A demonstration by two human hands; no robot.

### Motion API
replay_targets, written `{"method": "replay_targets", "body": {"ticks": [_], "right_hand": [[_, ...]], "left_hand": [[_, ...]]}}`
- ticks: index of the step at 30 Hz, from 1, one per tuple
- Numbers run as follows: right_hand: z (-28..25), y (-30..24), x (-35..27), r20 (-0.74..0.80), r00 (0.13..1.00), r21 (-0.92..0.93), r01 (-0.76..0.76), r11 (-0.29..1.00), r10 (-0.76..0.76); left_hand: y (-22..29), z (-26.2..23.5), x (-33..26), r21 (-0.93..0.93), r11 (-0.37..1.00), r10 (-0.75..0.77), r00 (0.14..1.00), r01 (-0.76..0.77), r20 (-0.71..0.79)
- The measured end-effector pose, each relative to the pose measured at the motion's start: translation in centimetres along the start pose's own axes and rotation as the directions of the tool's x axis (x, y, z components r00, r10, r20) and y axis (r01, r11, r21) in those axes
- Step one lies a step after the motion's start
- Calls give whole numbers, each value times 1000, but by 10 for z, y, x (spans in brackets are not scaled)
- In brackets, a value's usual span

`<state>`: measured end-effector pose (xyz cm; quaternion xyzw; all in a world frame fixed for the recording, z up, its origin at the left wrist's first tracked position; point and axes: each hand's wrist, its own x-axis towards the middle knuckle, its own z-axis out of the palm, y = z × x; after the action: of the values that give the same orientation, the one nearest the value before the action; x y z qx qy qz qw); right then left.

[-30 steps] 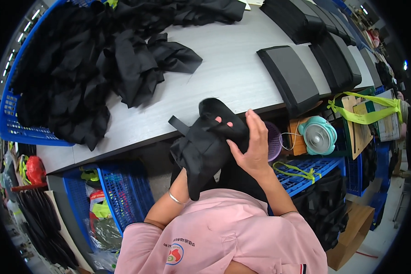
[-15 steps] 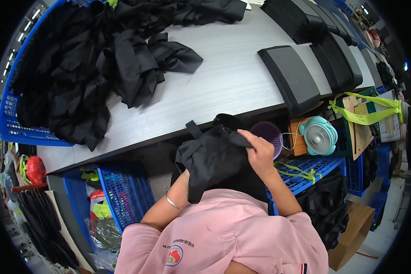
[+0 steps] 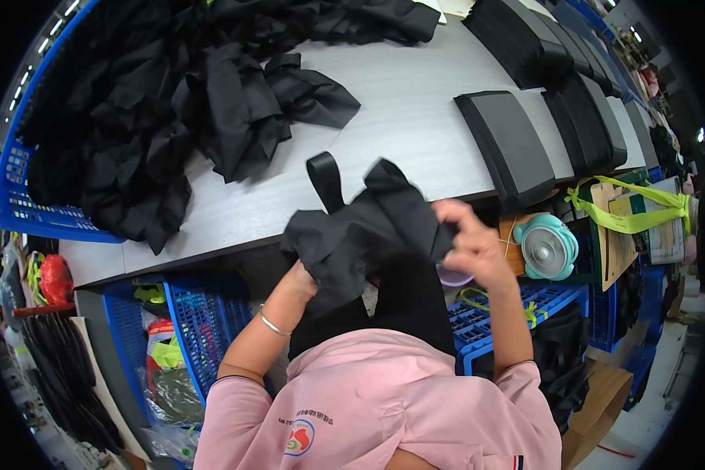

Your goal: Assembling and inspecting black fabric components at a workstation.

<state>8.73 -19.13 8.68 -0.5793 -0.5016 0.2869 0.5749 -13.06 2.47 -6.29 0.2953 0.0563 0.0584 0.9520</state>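
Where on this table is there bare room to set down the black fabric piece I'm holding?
The grey table is bare between the loose black fabric pile and the flat dark pads, above the held fabric piece. The left side is crowded with fabric; the right with stacked pads.

Two hands, left hand (image 3: 304, 276) and right hand (image 3: 468, 244), at centre, on one black fabric piece (image 3: 368, 231). One heap of black fabric (image 3: 172, 102) at 10 o'clock, pieces uncountable. Three stacks of dark flat panels (image 3: 509, 145) at 2 o'clock. One small teal fan (image 3: 547, 247) at 3 o'clock.
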Motion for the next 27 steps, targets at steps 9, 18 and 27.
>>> {"method": "replay_targets", "body": {"ticks": [9,18,27], "right_hand": [[-49,69,101,-586,810,-91,-85,992,16],[35,87,35,-501,768,415,-191,890,399],[18,79,57,-213,783,777,-227,587,584]], "left_hand": [[18,75,50,597,801,172,973,-45,-157],[59,45,76,554,822,432,777,-131,-458],[46,58,124,-346,938,-71,980,2,-187]]}}
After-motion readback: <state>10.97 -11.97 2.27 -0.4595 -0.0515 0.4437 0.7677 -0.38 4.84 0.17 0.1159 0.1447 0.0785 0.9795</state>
